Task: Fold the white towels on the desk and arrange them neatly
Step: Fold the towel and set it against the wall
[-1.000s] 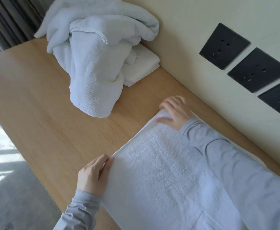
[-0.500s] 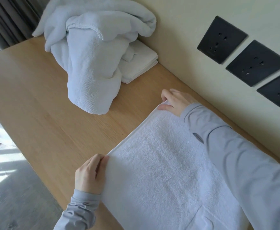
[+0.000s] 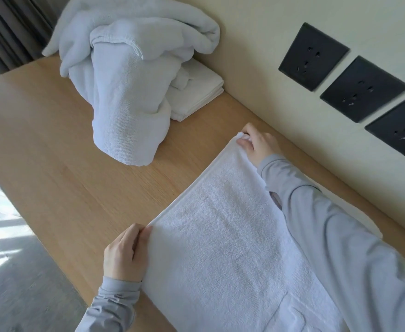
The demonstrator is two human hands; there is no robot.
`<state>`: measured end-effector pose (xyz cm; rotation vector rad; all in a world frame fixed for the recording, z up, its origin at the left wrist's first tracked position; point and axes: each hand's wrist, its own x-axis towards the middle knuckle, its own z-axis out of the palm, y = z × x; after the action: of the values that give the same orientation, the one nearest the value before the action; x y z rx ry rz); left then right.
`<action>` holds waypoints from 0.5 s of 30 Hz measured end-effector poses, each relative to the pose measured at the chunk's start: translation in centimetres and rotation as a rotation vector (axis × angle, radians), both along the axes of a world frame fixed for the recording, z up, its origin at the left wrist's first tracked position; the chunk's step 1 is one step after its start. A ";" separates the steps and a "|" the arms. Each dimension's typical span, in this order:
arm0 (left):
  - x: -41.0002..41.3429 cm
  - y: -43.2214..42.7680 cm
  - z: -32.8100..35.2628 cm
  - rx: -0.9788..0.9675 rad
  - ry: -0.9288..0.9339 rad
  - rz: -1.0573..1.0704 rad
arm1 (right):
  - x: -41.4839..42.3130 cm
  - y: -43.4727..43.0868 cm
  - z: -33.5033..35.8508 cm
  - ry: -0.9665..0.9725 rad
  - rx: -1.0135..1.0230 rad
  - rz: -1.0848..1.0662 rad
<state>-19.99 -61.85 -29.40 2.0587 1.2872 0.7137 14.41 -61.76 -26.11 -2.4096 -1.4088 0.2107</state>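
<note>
Tabletop (image 3: 77, 164): pale wood along a cream wall (image 3: 256, 44); grey floor (image 3: 9, 271) shows past its near-left edge.
Left hand (image 3: 124, 255): nearest the camera, fingers curled, pinching the near corner of the flat towel's left edge.
Flat towel (image 3: 220, 248): spread on the tabletop between the 2 hands, running out of view under the right sleeve (image 3: 340, 248).
Right hand (image 3: 256, 146): at the far corner of the same edge, close to the wall, pinching a small bunch of cloth raised off the wood.
Risk, uneven pull: only 1 corner looks lifted; if the 2 hands carry the edge over at different heights or speeds, the fold will likely land skewed and the hems will not meet.
Risk, sleeve: the right forearm lies across the cloth and could drag wrinkles into it.
Risk, front edge: the towel lies close to the tabletop's near edge; a tug that way may slide it toward the floor.
Risk, heap (image 3: 124, 92): it stands near, beyond the held edge, and a wide sweep could snag it.
Look, flat towel: white terry, short loops, a narrow hem drawn straight between the corners, mostly smooth.
Look, heap: thick white towels, rumpled, slumped over the folded stack (image 3: 196, 92).
Look, folded stack: thin white towels, squared, against the wall.
Background: 3 black outlets (image 3: 313, 56); dark curtain (image 3: 9, 32) at far left.
</note>
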 end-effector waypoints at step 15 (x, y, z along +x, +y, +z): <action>4.4 -8.7 3.1 0.123 0.451 -0.210 | -13.4 -7.1 -0.8 -0.112 0.126 0.735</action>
<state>-15.55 -70.56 -26.31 2.5064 1.2532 0.2435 0.99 -68.89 -26.92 -1.7292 -2.2305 0.1528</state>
